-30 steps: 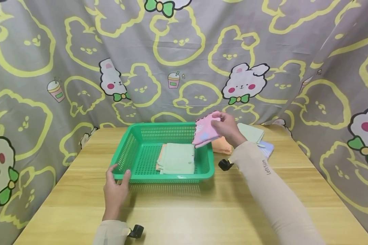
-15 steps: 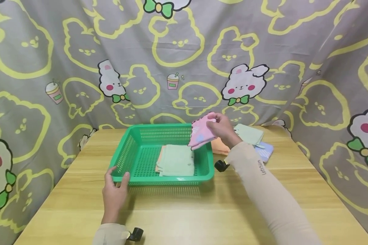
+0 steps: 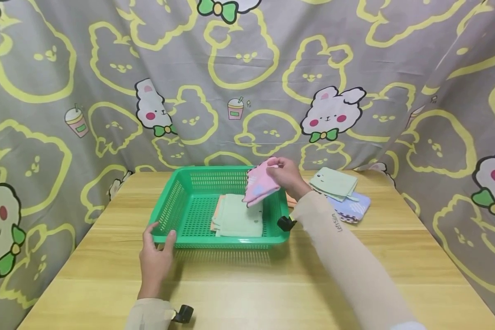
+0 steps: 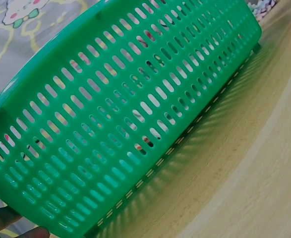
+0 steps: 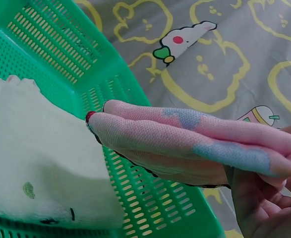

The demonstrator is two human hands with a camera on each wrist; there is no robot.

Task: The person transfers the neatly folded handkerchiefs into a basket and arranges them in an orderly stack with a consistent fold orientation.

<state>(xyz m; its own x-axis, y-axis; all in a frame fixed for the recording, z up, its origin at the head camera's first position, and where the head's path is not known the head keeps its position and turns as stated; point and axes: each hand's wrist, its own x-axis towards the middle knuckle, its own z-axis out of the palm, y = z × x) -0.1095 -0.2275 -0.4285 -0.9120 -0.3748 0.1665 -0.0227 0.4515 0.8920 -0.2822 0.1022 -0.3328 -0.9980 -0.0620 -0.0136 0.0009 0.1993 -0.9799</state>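
My right hand [image 3: 286, 176] pinches a folded pink towel [image 3: 261, 184] with blue patches and a dark stitched edge, above the right end of a green plastic basket [image 3: 158, 201]. In the right wrist view the pink towel [image 5: 155, 134] shows its doubled folds between thumb and fingers. Inside the basket lies a folded pale green towel [image 3: 241, 215], with an orange towel [image 3: 216, 214] peeking out at its left edge. My left hand [image 3: 156, 261] grips the basket's near left corner, thumb on the rim. In the left wrist view the slotted basket wall [image 4: 110, 99] hides most of that hand.
Right of the basket, another pale green towel [image 3: 334, 182] lies partly over a blue towel [image 3: 356, 208]. An orange towel [image 3: 290, 200] is mostly hidden behind my right hand and the basket. A patterned curtain [image 3: 264, 68] hangs behind the wooden table [image 3: 239, 284].
My right hand has carried the pink towel leftward and slightly down, further over the basket. More of the towels on the right has come into view. My left hand stays on the corner.
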